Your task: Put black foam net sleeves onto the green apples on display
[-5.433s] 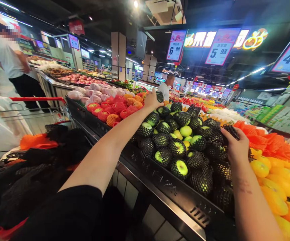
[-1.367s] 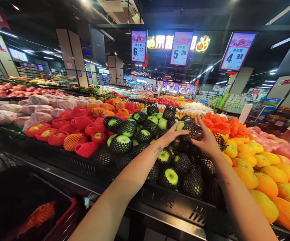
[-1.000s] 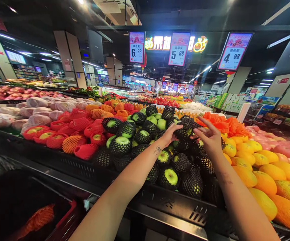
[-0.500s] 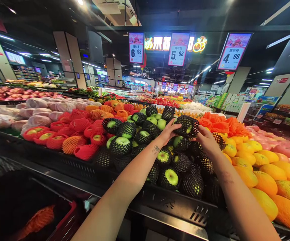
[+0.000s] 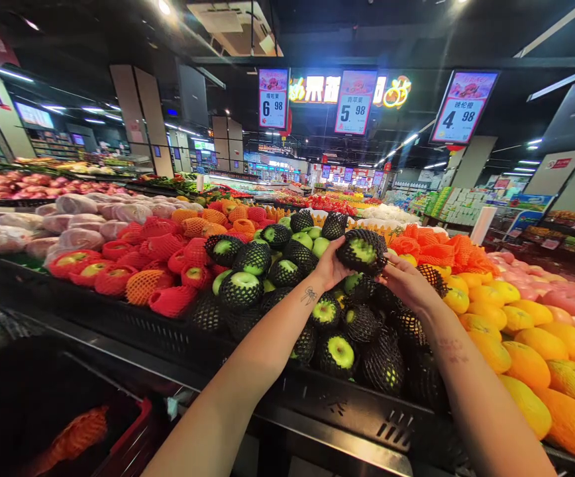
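Observation:
I hold a green apple in a black foam net (image 5: 363, 251) above the pile of netted green apples (image 5: 287, 278). My left hand (image 5: 330, 265) cups it from the left with fingers curled round it. My right hand (image 5: 403, 281) grips its lower right side, fingers pinched on the net. Both hands hover over the middle of the black display crate (image 5: 357, 411).
Red and orange netted apples (image 5: 158, 258) lie to the left, oranges and yellow fruit (image 5: 526, 358) to the right. A red-rimmed cart with black and orange nets (image 5: 69, 430) stands at the lower left. Price signs (image 5: 353, 103) hang overhead.
Both hands have lifted the netted apple slightly higher off the pile and turned it, so its green top now faces me.

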A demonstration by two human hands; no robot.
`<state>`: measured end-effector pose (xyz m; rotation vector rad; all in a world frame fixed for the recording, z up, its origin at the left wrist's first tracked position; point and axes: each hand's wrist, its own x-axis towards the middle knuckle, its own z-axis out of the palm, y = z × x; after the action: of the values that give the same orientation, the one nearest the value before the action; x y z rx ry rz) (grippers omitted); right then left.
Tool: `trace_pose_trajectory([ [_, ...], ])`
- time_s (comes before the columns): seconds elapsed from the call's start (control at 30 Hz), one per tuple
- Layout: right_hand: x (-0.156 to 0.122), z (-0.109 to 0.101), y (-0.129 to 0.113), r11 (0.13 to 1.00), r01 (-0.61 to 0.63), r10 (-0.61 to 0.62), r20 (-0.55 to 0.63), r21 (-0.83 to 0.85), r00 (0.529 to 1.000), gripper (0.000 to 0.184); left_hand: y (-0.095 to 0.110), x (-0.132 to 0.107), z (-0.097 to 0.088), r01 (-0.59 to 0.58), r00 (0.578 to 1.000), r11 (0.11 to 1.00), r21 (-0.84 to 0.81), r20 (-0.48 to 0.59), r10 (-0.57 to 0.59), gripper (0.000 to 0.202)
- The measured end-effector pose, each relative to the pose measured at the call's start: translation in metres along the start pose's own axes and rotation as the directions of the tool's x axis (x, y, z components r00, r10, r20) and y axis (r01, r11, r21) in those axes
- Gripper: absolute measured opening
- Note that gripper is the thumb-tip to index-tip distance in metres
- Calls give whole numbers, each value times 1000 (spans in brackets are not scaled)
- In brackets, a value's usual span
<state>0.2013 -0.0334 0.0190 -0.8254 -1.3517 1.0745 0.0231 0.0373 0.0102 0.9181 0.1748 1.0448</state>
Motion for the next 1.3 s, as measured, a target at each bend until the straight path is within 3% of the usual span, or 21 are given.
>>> trace_pose_trajectory([
  [0.23, 3, -4, 3, 997, 53, -59, -124, -47, 990, 40, -1, -2, 1, 78, 997, 994, 78, 5, -79, 39],
  [0.4, -5, 4, -1, 997, 49, -50, 11, 53, 999, 59, -6, -1, 1, 70, 997, 975, 211, 10, -74, 35],
  [0.53, -11, 12, -1, 990, 2, -3, -4, -140, 1000, 63, -10, -3, 0, 120, 985, 943, 311, 82, -153, 40],
  [0.63, -12, 13, -1, 981, -25, 22, -16, -193, 1000, 58, -11, -2, -3, 122, 976, 903, 413, 116, -184, 46],
  [0.7, -11, 12, -1, 982, -5, 3, -8, -187, 1000, 55, -11, -1, -4, 32, 985, 860, 509, 132, -114, 46],
  [0.77, -11, 11, -2, 981, -3, -2, -26, -192, 1000, 56, -9, 1, -6, -137, 987, 760, 635, 150, 53, 43],
  [0.87, -10, 9, -4, 971, -98, 76, -111, -216, 991, 58, -4, 3, -6, -354, 920, 507, 786, 196, 339, 34],
  [0.9, -9, 8, -5, 967, -129, 100, -136, -219, 986, 59, -2, 4, -6, -384, 898, 465, 798, 204, 390, 32],
  [0.97, -9, 7, -4, 964, -148, 109, -181, -219, 978, 60, 1, 4, -5, -388, 900, 517, 763, 195, 389, 32],
  [1.07, -7, 6, -3, 970, -126, 75, -240, -206, 968, 64, 2, 2, -1, -302, 950, 729, 614, 135, 280, 46],
  [1.13, -7, 7, -4, 979, -105, 57, -263, -173, 963, 70, 2, 1, 0, -232, 972, 823, 518, 89, 218, 54],
  [1.2, -8, 9, -7, 989, -88, 55, -260, -119, 964, 74, 2, 0, 1, -179, 983, 863, 473, 53, 175, 58],
  [1.3, -10, 14, -12, 996, -82, 73, -229, -33, 971, 71, 0, 1, 1, -117, 991, 846, 520, 3, 135, 57],
])
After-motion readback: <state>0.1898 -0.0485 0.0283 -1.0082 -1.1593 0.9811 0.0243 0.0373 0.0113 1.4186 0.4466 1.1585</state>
